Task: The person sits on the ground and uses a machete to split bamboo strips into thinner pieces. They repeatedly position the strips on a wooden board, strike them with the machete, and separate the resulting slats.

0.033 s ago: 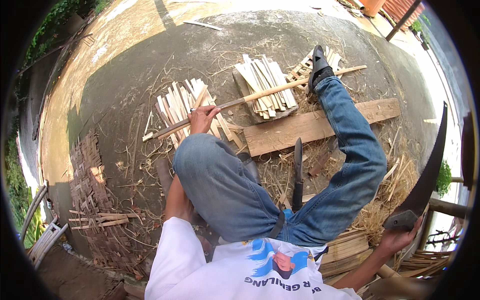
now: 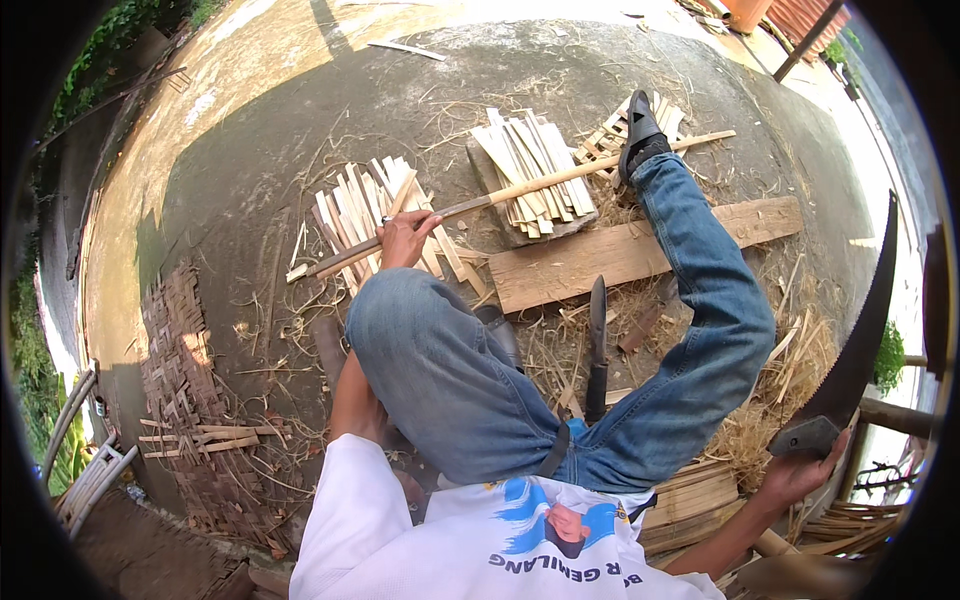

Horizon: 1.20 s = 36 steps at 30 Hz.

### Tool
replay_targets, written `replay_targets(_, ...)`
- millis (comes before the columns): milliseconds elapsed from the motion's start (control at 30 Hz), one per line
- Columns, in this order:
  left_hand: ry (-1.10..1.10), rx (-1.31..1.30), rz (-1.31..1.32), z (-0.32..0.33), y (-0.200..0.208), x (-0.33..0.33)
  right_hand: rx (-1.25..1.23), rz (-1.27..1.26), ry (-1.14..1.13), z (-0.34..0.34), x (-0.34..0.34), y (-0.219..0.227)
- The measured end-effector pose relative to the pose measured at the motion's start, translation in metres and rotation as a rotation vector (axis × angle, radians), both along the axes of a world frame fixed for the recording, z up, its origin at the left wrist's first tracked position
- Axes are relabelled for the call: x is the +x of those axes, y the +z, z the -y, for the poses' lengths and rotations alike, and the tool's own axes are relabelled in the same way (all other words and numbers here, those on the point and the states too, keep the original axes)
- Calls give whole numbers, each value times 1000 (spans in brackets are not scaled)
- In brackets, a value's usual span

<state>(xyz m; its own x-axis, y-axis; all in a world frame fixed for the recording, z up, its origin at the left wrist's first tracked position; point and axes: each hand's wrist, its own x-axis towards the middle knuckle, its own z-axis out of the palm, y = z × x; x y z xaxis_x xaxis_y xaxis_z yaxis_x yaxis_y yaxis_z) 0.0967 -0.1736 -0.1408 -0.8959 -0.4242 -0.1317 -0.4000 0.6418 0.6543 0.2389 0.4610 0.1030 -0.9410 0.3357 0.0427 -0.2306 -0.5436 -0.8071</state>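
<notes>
Left hand (image 2: 405, 240) clenched around a long bamboo pole (image 2: 520, 190), just above the raised left knee at centre frame; pole slanting from the left-centre up toward the upper right, crossing two fans of split bamboo strips (image 2: 530, 165) on the dark ground. Right hand (image 2: 800, 470) at the lower right edge, gripped about the handle of a big curved saw-toothed blade (image 2: 850, 350), tip pointing up along the right rim. Seated in blue jeans, right leg stretched toward the upper right, black shoe (image 2: 640, 130) resting on the pole's far end. Wooden plank (image 2: 640, 250) flat below the pole, touching the outstretched leg. Dark knife (image 2: 597, 345) standing upright between the legs, in straw-like shavings. Woven bamboo mat (image 2: 185, 390) at the left of the frame, more short strips lying on it.
</notes>
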Motion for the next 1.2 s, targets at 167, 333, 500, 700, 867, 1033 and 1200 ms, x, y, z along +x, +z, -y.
replay_targets(167, -69, -198, -29, -1, -5, 7, 124, 109, -200, 41, -46, -32)
replay_targets(333, -62, -403, 31, -9, -12, 8, 304, 490, -266, 185, -84, -67)
replay_targets(500, -189, -432, -209, -17, -25, -2, 932, 173, 192, 233, -91, -127)
replay_targets(700, -252, -515, -107, -39, 0, 3, 1045, 70, 227, 260, -96, -143)
replay_targets(867, -100, -486, -137, -50, -9, -13, 1091, 53, 219, 271, -96, -157)
replay_targets(1033, 2, -249, -98, -45, -13, -17, 1069, 50, 261, 283, -92, -171)
replay_targets(1200, 11, -244, -38, -39, -22, -18, 1105, 9, 308, 286, -91, -178)
